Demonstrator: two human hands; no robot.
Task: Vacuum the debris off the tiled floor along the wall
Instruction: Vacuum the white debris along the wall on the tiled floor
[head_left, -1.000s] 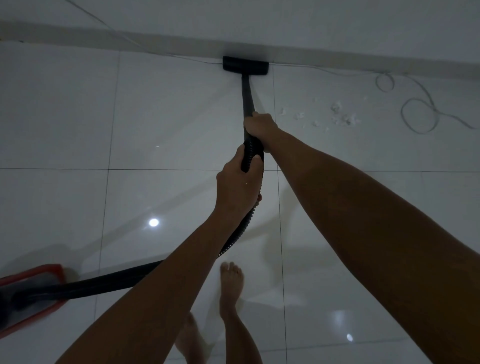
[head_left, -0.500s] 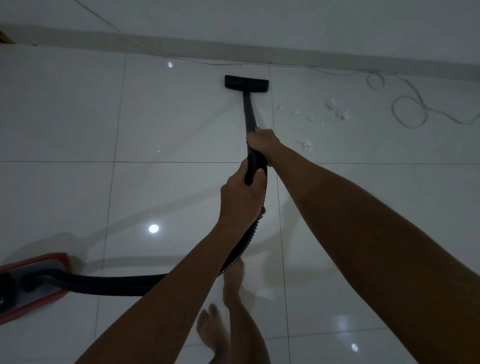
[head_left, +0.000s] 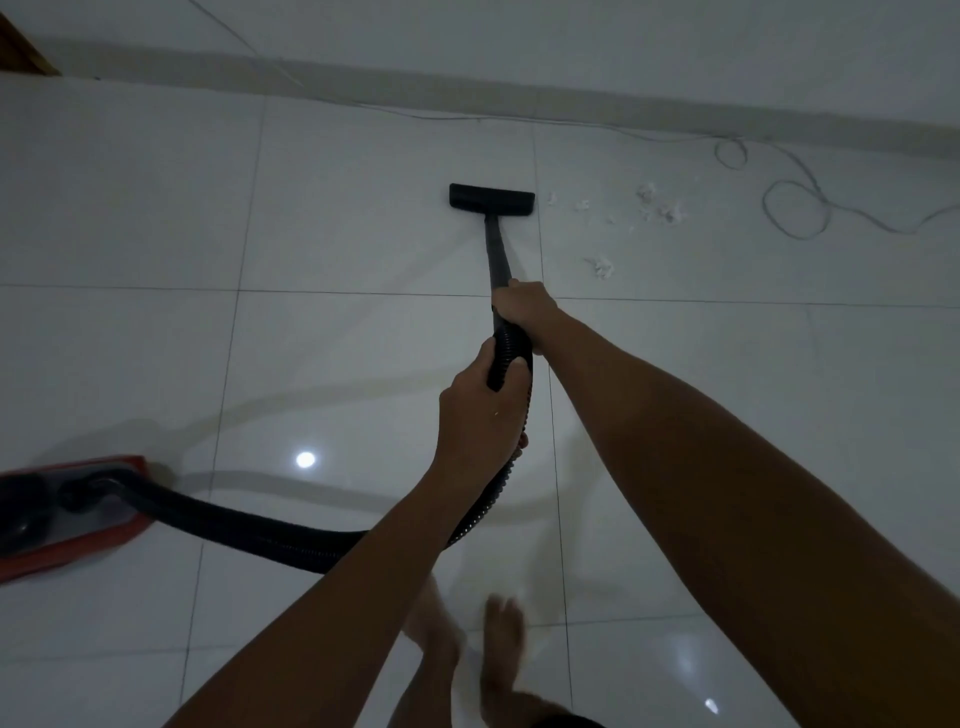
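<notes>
Debris (head_left: 602, 266) lies right of the nozzle (head_left: 491, 199), near the wall (head_left: 571, 47).

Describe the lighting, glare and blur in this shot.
Head view: dim and bluish overall; a bright lamp reflection glares off the glossy floor, fainter ones at lower right; the feet are motion-blurred; the wide lens bends the wall line; hose and arms cast soft shadows.

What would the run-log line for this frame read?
phase: vacuuming, unfinished | left hand: grips hose | right hand: grips wand | nozzle: on floor, short of wall | debris: right of nozzle
</notes>
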